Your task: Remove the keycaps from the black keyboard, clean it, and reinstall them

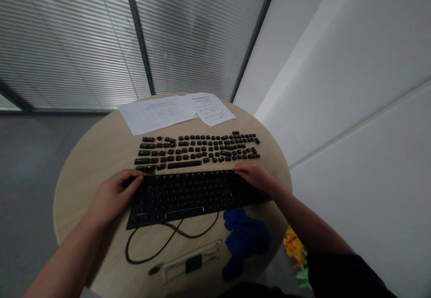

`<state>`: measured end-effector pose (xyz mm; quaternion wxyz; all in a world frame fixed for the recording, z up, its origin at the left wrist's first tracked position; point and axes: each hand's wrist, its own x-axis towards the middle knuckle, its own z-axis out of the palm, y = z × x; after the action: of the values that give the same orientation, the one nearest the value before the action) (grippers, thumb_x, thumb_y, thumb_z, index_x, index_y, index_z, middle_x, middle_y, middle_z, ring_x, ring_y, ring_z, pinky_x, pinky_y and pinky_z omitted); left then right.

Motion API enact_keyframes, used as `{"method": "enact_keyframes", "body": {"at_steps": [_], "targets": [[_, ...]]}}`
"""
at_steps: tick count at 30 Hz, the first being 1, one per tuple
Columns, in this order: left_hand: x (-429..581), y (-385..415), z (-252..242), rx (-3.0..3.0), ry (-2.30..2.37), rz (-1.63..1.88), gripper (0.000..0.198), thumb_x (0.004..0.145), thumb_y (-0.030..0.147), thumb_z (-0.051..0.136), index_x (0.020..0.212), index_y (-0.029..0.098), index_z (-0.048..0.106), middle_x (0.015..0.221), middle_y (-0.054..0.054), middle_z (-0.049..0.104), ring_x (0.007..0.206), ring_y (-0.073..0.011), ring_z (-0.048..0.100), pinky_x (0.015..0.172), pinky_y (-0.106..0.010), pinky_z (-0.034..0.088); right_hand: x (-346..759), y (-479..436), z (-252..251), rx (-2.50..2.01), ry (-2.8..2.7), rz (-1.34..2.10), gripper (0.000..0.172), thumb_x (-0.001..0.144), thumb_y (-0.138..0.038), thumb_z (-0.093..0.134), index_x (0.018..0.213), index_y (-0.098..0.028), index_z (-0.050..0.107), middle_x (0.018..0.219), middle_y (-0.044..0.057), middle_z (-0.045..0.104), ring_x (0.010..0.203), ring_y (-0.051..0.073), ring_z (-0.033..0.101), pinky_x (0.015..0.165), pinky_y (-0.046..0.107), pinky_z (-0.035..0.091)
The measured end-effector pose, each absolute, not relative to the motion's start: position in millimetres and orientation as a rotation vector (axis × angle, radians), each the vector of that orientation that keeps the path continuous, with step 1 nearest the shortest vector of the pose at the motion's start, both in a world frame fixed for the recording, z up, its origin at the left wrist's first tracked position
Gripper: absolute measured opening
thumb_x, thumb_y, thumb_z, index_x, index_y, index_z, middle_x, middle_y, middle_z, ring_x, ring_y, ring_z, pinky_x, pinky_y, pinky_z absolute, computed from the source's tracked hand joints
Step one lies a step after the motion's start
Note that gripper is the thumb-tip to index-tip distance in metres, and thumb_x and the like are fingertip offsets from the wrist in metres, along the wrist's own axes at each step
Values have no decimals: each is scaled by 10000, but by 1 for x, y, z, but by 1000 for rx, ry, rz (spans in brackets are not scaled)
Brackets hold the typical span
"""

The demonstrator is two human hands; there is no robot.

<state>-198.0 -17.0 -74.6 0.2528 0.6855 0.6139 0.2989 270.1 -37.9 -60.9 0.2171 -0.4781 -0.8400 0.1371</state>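
Observation:
A black keyboard with its keycaps off lies slightly turned on the round table, bare switch positions showing. My left hand grips its far left corner, thumb and fingers closed around the edge. At the far edge, right of the middle, my right hand has its fingers closed on the rim, and its wrist passes over the keyboard's right end. Just beyond the keyboard, loose black keycaps are laid out in rows, with the long space bar in the nearest row.
Two printed sheets lie at the table's far side. A black cable loops in front of the keyboard. Closer to me are a slim brush-like tool and a crumpled blue cloth or glove. Orange flowers stand below the right edge.

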Motion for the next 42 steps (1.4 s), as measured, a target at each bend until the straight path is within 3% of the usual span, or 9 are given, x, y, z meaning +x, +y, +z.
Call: {"method": "enact_keyframes", "body": {"at_steps": [8,21,26,33,37,42], "targets": [[-202,-15,-83,1878,1676,807,494,838,630,538,1026,209,714,1051,-81,767,974,-279,708,931,-384,537,271,-42,-65,-1388,-2183,423,195,953,-177,656,1031,-238,824,1072,59,821,1008,232,774,957,367,593],[-199,-16,-76,1854,1685,778,530,819,649,519,1022,199,711,1051,-91,758,967,-289,699,910,-397,530,258,-39,-47,-1394,-2517,310,240,981,-110,604,990,-218,818,1061,58,816,961,207,771,916,314,575],[-201,-15,-79,1856,1704,773,522,824,650,511,1032,215,712,1060,-80,763,985,-291,704,927,-399,531,261,-33,-43,-1401,-2584,305,186,966,-160,653,1015,-224,820,1076,56,823,1000,222,770,931,325,570],[-202,-14,-78,1848,1666,780,554,787,692,510,995,228,729,1061,-79,775,992,-306,715,917,-408,537,299,61,-6,-1721,-2186,113,248,977,-216,647,1168,-214,806,1159,82,809,1083,225,746,1015,367,546],[-205,-12,-83,1855,1654,800,548,801,694,513,1001,232,730,1068,-76,782,1000,-302,720,907,-398,545,310,124,-1,-1799,-2189,112,208,917,-169,706,1082,-195,830,1144,95,813,1104,239,742,1062,385,520],[-205,-14,-82,1875,1631,837,508,804,674,519,968,244,734,1026,-67,791,970,-298,729,914,-403,562,312,160,-16,-1811,-2283,196,154,856,-164,770,986,-205,842,1041,76,831,999,208,762,1011,352,545]]}}
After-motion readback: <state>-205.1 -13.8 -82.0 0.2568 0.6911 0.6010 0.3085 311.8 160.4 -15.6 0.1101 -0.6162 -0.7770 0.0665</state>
